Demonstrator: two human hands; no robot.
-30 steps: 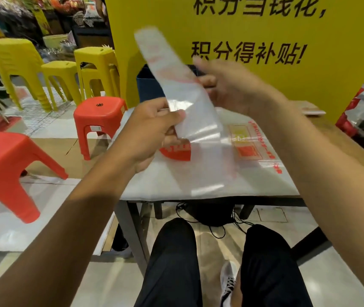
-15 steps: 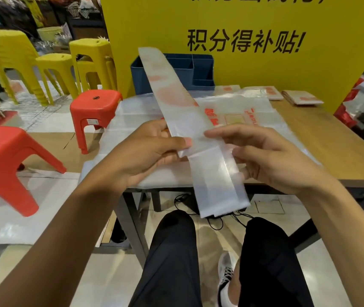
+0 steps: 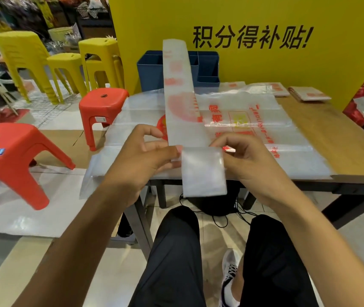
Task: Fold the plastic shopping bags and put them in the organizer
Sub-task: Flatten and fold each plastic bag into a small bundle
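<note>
Left hand (image 3: 141, 160) and right hand (image 3: 246, 161) apparently pinch the folded bag strip (image 3: 185, 120) between fingertips

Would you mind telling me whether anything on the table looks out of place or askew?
One thing stands out: the flat plastic bags spread on the table overhang its near left corner and droop toward the floor, where they might slide off. The folded strip pinched by the left hand and right hand looks tidy.

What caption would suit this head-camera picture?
Both hands, left and right, pinch a long folded bag strip above the table.
</note>
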